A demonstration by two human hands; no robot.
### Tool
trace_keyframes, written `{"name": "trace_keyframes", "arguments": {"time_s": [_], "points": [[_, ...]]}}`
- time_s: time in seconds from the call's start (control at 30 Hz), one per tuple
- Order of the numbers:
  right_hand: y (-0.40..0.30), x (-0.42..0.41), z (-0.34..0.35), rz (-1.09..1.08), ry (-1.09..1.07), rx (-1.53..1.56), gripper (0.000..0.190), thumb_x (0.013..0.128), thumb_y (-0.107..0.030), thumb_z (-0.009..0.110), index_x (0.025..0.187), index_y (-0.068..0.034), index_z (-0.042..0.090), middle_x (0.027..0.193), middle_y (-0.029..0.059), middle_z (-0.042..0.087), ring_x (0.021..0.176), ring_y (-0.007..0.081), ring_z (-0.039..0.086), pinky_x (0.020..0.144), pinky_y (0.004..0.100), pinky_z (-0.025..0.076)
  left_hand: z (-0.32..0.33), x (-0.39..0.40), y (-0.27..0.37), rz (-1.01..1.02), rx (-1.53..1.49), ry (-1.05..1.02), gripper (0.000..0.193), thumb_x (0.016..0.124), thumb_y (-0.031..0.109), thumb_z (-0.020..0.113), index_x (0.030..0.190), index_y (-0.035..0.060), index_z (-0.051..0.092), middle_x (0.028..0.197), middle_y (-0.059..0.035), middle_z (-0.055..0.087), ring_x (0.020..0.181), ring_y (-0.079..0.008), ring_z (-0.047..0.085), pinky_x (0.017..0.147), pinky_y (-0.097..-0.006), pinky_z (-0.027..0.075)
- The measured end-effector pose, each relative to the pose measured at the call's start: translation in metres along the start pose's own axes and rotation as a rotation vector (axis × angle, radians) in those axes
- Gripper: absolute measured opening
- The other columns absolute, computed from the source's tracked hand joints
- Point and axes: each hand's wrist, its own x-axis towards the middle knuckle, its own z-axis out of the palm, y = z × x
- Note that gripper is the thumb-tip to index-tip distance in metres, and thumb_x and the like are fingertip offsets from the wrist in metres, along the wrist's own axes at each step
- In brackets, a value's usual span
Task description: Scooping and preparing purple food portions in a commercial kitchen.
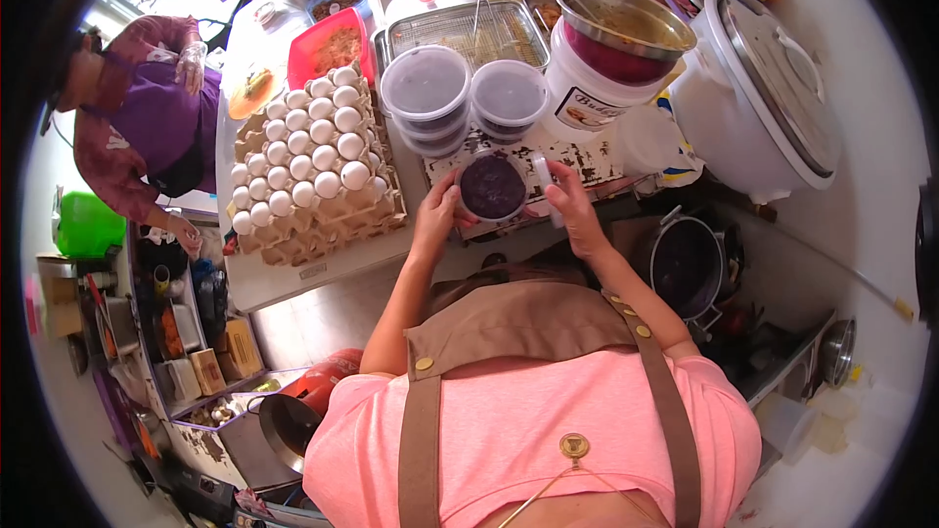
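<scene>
My left hand [440, 204] grips the left side of a round plastic tub [493, 186] filled with a dark purple food. That tub has no lid on it, so its contents show. My right hand [571, 199] holds a clear plastic lid [546, 189] on edge, just right of the tub. Beyond them stand stacked lidded tubs [425, 84] with dark contents, and beside these a second, smaller stack [510, 97]. Both hands are over the near edge of a worn, paint-chipped surface [587, 158].
Stacked cardboard trays of white eggs [315, 147] stand at left. A large white bucket [579, 114] carries a steel bowl [623, 18] at right, beside a big lidded white container [763, 95]. A pot [686, 264] sits low at right. One co-worker is at left, another across the table.
</scene>
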Motion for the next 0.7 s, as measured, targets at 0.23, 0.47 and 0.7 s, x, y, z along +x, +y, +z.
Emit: {"name": "trace_keyframes", "arguments": {"time_s": [0.23, 0.47, 0.7], "points": [[0.014, 0.023, 0.017, -0.189, 0.116, -0.032, 0.054, 0.08, -0.032, 0.056, 0.124, -0.008, 0.035, 0.104, 0.0059, 0.046, 0.091, 0.012, 0.044, 0.079, 0.0261, 0.037, 0.006, -0.01, 0.004, 0.042, -0.062, 0.023, 0.041, 0.089, 0.021, 0.045, 0.127, 0.0053, 0.038, 0.122, -0.0091, 0.045, 0.064, -0.0125, 0.058, 0.054, -0.0215, 0.047], [-0.036, -0.009, -0.005, -0.214, 0.155, 0.202, 0.074, 0.072, -0.048, 0.06, 0.125, -0.004, 0.033, 0.121, 0.0077, 0.041, 0.112, 0.0199, 0.039, 0.096, 0.0328, 0.029, 0.007, -0.023, 0.007, 0.598, 0.698, 0.349, 0.028, 0.089, 0.015, 0.045, 0.114, 0.0039, 0.049, 0.107, -0.0077, 0.052, 0.068, -0.0113, 0.057, 0.057, -0.0216, 0.047], [-0.058, -0.034, -0.025, -0.654, 0.245, -0.762, 0.072, 0.067, -0.039, 0.068, 0.122, -0.003, 0.038, 0.131, 0.0171, 0.032, 0.118, 0.0311, 0.035, 0.098, 0.04, 0.026, 0.109, -0.04, 0.062, 0.016, -0.216, -0.454, 0.027, 0.089, 0.022, 0.048, 0.108, 0.0026, 0.048, 0.102, -0.0038, 0.051, 0.088, -0.0117, 0.053, 0.079, -0.0273, 0.045]]}}
